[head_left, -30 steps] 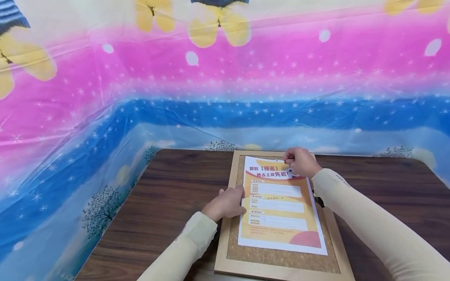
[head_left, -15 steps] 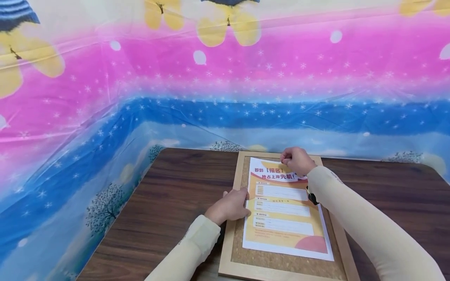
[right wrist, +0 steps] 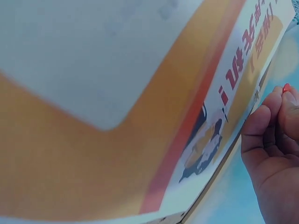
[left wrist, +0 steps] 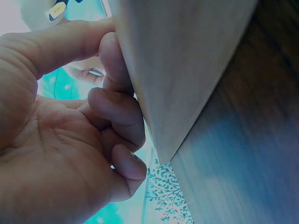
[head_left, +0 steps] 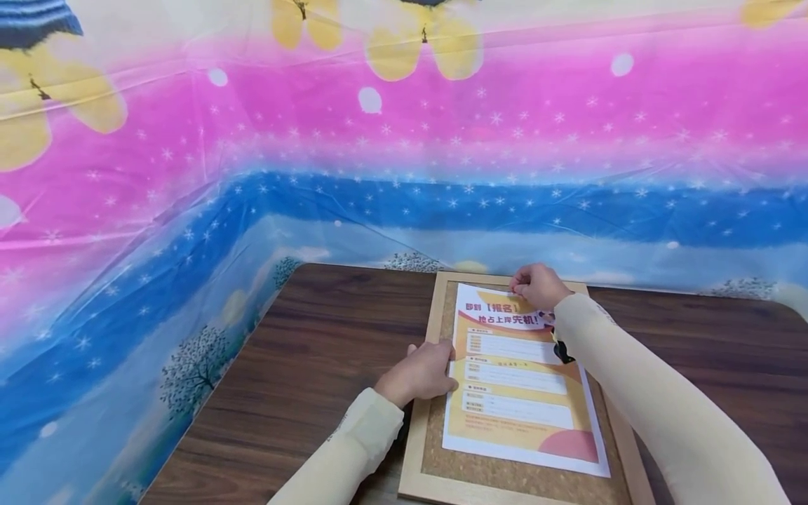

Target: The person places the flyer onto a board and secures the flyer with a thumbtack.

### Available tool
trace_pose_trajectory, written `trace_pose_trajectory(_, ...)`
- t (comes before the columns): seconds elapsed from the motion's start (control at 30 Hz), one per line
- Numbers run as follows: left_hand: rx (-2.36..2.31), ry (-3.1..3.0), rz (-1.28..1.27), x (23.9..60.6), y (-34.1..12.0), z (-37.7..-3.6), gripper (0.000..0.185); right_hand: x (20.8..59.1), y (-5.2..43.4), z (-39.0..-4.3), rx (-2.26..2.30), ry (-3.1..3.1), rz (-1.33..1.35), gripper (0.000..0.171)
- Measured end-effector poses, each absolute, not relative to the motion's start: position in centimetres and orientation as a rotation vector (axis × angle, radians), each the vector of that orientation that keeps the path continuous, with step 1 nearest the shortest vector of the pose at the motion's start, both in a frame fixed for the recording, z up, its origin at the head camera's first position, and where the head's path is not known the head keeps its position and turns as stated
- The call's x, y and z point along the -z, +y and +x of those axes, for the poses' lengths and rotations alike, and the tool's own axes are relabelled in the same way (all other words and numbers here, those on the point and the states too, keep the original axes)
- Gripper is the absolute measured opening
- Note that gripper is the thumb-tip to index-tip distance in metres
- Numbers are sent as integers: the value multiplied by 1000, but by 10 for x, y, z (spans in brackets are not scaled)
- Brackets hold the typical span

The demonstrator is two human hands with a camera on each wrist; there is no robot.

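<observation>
A corkboard (head_left: pixel 418 449) with a pale wooden frame lies flat on the table, and a printed yellow, white and red poster (head_left: pixel 499 436) covers most of its cork. My left hand (head_left: pixel 419 372) holds the board's left side. Its thumb reaches over the frame at the poster's edge, while the other fingers curl against the frame's outer side (left wrist: pixel 159 70). Above the poster's top edge, my right hand (head_left: pixel 543 286) pinches a tiny red pushpin (right wrist: pixel 286 87) between thumb and index finger. Only the pin's red head shows; the rest is hidden by the fingertips.
The dark wood-grain table (head_left: pixel 303 351) extends to both sides of the board. Behind it, close to the table's far edge, hangs a pink and blue printed cloth (head_left: pixel 353 189). A dark wrist device (head_left: pixel 562 349) sits below my right cuff.
The head view has turned slightly left, so the board appears farther right. My right hand has moved a little left along the poster's top edge. The left hand keeps its place on the frame.
</observation>
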State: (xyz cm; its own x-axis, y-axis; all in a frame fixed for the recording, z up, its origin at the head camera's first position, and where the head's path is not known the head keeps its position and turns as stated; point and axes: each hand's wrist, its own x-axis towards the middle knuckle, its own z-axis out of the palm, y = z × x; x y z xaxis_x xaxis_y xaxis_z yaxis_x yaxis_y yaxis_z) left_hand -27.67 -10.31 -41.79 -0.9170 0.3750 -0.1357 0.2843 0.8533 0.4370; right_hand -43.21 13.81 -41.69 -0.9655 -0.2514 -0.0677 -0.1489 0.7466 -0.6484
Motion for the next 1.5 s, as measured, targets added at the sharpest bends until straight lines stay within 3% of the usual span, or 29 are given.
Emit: trace_pose_trajectory(1.5, -589, 2826, 502, 417, -103, -274, 28, 418, 124, -453, 927, 2738, -177, 10)
